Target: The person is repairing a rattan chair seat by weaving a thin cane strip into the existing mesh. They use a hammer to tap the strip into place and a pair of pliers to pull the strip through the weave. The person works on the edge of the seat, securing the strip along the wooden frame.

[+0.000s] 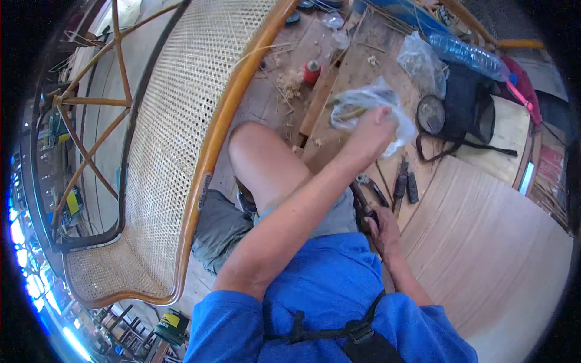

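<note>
My left hand (376,128) reaches across to a crumpled clear plastic bag (368,98), its fingers closed on the film and partly hidden by it. Some thin, pale yellowish material shows inside the bag. Lower down, beside my thigh, my right hand (385,230) has its fingers curled at the handles of dark pincers (378,192). Just right of these lie dark-handled pliers (401,186). To my left stands a piece of rattan furniture with a woven cane panel (175,103) and a glossy brown frame (213,142).
A red bottle (311,72) stands near wood shavings (292,83) on the planks. Farther right are another plastic bag (422,60), a clear water bottle (469,55), a black bag (466,103) and a round tin (431,114). A curved wooden board (493,242) lies at my right.
</note>
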Demonstrator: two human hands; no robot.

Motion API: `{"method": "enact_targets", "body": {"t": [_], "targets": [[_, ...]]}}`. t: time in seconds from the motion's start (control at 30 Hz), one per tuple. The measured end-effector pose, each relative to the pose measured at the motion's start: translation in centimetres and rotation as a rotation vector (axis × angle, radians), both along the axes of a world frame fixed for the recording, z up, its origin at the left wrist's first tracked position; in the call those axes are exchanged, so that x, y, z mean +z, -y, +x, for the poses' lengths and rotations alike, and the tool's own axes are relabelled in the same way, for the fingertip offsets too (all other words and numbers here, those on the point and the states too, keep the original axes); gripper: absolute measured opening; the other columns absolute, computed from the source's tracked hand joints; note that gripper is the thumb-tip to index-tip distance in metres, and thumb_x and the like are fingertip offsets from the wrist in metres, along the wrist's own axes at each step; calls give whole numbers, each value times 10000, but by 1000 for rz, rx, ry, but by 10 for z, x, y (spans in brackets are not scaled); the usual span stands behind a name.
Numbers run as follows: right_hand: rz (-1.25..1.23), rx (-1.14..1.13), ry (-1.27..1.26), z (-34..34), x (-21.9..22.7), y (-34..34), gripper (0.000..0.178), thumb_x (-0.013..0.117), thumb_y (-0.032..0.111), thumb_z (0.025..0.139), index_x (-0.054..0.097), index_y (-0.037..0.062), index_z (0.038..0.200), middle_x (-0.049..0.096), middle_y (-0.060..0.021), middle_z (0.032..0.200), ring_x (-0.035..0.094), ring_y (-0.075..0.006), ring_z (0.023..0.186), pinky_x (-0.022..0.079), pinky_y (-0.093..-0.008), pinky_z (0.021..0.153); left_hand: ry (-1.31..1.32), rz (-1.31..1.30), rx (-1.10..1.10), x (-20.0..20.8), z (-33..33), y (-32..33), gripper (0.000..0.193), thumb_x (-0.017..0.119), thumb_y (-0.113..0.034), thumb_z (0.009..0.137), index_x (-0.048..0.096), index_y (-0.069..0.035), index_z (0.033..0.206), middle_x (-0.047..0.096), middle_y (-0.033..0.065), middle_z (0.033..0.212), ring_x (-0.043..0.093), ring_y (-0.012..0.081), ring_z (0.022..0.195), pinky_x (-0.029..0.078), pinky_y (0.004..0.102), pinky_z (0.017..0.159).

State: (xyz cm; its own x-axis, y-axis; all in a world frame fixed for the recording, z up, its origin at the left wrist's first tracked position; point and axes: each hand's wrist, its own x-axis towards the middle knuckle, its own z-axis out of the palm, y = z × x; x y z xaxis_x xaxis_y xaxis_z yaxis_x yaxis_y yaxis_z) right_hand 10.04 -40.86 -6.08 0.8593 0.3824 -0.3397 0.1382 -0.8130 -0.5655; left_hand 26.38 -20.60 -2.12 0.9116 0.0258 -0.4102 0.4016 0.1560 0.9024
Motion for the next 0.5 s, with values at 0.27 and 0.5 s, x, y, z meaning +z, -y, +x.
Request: {"method": "enact_targets", "body": {"t": [0.27,0.5], "targets": [[4,-207,125,54,13,4,162,566,143,874,586,37,994,586,-167,927,578,-337,876,465,-392,756,-155,-311,167,0,-15,-21,241,477,-138,892,587,6,1051,585,72,976,543,137,881,440,259,747],[-132,7,190,90,-21,-15,148,569,174,863,569,28,893,576,-182,879,551,-372,831,447,-406,726,73,-21,-282,0,-72,-39,272,496,-234,923,598,-5,1030,613,32,865,528,94,828,445,280,744]]}}
